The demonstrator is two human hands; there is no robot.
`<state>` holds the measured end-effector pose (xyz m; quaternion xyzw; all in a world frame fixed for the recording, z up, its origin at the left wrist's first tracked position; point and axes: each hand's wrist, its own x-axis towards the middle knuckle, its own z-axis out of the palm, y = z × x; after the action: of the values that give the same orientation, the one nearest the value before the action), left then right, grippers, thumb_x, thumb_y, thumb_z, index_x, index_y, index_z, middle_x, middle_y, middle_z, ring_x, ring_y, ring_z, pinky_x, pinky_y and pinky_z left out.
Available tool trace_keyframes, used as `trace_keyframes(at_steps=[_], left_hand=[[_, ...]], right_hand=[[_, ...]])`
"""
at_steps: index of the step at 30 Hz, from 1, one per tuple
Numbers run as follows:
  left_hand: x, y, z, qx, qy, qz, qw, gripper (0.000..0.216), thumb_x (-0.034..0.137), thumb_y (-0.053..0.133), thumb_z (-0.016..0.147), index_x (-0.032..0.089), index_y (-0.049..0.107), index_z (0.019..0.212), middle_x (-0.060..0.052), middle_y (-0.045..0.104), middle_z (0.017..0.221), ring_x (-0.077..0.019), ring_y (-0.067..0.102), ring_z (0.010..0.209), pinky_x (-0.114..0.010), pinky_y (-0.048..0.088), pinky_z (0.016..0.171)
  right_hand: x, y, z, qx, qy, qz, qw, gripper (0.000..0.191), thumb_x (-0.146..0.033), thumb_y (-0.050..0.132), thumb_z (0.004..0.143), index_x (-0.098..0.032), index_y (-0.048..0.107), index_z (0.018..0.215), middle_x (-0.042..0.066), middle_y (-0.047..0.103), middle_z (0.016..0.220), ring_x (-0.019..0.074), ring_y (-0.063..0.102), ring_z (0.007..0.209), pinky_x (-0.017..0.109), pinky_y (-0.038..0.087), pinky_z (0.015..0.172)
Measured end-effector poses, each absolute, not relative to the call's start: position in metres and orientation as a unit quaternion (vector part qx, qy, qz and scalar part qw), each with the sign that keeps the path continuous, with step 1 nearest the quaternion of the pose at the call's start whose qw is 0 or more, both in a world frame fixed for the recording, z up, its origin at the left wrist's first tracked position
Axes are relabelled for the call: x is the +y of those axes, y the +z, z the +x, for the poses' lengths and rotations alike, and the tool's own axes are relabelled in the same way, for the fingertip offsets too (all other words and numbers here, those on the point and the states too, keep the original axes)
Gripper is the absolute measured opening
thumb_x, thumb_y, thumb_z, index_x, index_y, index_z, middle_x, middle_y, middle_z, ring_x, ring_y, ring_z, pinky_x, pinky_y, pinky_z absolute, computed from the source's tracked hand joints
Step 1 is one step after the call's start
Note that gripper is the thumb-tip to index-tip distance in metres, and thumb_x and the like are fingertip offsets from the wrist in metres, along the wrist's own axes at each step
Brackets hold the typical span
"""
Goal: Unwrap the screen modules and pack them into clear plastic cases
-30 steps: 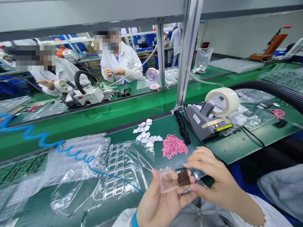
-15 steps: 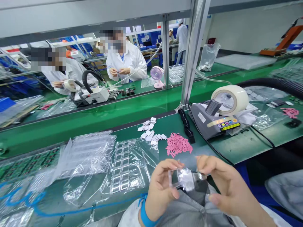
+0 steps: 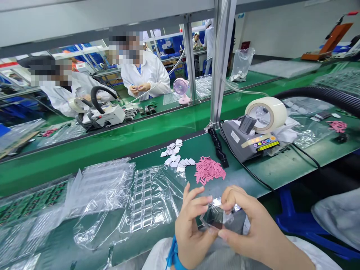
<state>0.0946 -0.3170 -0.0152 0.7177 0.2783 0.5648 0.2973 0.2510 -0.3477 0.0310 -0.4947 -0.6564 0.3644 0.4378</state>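
My left hand (image 3: 192, 225) pinches the left edge of a small dark square panel, screen-like, with clear plastic around it (image 3: 215, 216). Thumb and index finger do the gripping while its other fingers are raised. From the other side, my right hand (image 3: 250, 221) has its thumb and fingertips closed on the right edge of the same panel and its clear plastic. Both hands hold it over my lap, at the bench's front edge. A pile of pink strips (image 3: 209, 170) lies just beyond them, beside scattered white square pieces (image 3: 177, 159). My left wrist wears a blue strap (image 3: 174, 257).
A grey tape dispenser (image 3: 243, 140) with a large tape roll (image 3: 266, 114) stands to the right, its black cable crossing the bench. Clear plastic trays (image 3: 143, 198), bagging and green circuit boards (image 3: 36, 200) lie left. A metal post (image 3: 221, 67) rises ahead; co-workers sit opposite.
The held piece has turned, so its dark face shows where shiny clear film showed before. My right hand has come left, closer to my left hand. The view has shifted slightly.
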Motion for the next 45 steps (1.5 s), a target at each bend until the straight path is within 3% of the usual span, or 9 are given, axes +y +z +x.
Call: trace_keyframes(at_steps=[15,21,24,27,31,38,45], left_hand=[[-0.319,-0.017,0.1,0.288,0.588,0.71,0.259,0.049,0.002,0.066,0.065,0.022,0.052,0.108,-0.004,0.066,0.105,-0.0203,0.058,0.11,-0.053,0.03,0.109],[-0.319,-0.032,0.104,0.313,0.612,0.688,0.235,0.056,0.004,0.07,0.064,0.027,0.054,0.112,-0.002,0.067,0.107,-0.021,0.059,0.107,-0.057,0.024,0.11],[-0.321,-0.038,0.107,0.364,0.609,0.617,0.341,0.041,0.01,0.069,0.068,0.028,0.06,0.103,-0.002,0.069,0.104,-0.0212,0.06,0.107,-0.054,0.03,0.107],[-0.32,-0.038,0.105,0.414,0.555,0.467,0.55,0.025,0.027,0.071,0.07,0.026,0.064,0.094,-0.005,0.069,0.105,-0.0242,0.06,0.105,-0.047,0.043,0.096],[-0.309,-0.031,0.088,0.351,0.517,0.288,0.726,0.033,0.04,0.075,0.064,0.02,0.065,0.089,-0.005,0.068,0.094,-0.0196,0.06,0.094,-0.041,0.043,0.095],[-0.297,-0.025,0.054,0.294,0.48,0.108,0.819,0.035,0.051,0.065,0.071,0.02,0.066,0.085,0.001,0.059,0.066,-0.0114,0.054,0.067,-0.034,0.048,0.08],[-0.303,-0.022,0.045,0.29,0.455,0.066,0.839,0.03,0.043,0.07,0.069,0.018,0.07,0.085,-0.003,0.064,0.079,-0.0164,0.059,0.081,-0.037,0.045,0.087]], right_hand=[[-0.345,0.028,0.245,-0.658,0.33,-0.511,0.444,0.024,-0.011,0.055,0.064,-0.023,0.037,0.075,-0.005,0.043,0.071,0.0133,0.045,0.068,0.031,0.036,0.066],[-0.34,0.026,0.24,-0.641,0.336,-0.571,0.389,0.023,-0.014,0.057,0.064,-0.022,0.037,0.072,-0.004,0.047,0.071,0.016,0.045,0.071,0.031,0.038,0.064],[-0.336,0.024,0.237,-0.625,0.355,-0.617,0.32,0.022,-0.015,0.058,0.064,-0.022,0.039,0.073,-0.002,0.051,0.076,0.0182,0.048,0.076,0.033,0.04,0.068],[-0.333,0.018,0.239,-0.625,0.357,-0.636,0.278,0.023,-0.024,0.063,0.067,-0.022,0.043,0.078,0.001,0.055,0.083,0.0205,0.05,0.082,0.036,0.043,0.071],[-0.321,0.0,0.255,-0.654,0.318,-0.622,0.289,0.017,-0.033,0.056,0.08,-0.022,0.048,0.091,0.001,0.057,0.083,0.0179,0.055,0.08,0.033,0.046,0.07],[-0.263,-0.047,0.256,-0.703,0.239,-0.623,0.247,0.006,-0.017,0.052,0.084,-0.018,0.054,0.078,0.0,0.061,0.08,0.0131,0.058,0.076,0.028,0.048,0.07],[-0.212,-0.062,0.218,-0.727,0.111,-0.661,0.151,0.017,-0.031,0.053,0.089,-0.016,0.06,0.092,0.004,0.061,0.1,0.0175,0.057,0.094,0.04,0.046,0.084]])
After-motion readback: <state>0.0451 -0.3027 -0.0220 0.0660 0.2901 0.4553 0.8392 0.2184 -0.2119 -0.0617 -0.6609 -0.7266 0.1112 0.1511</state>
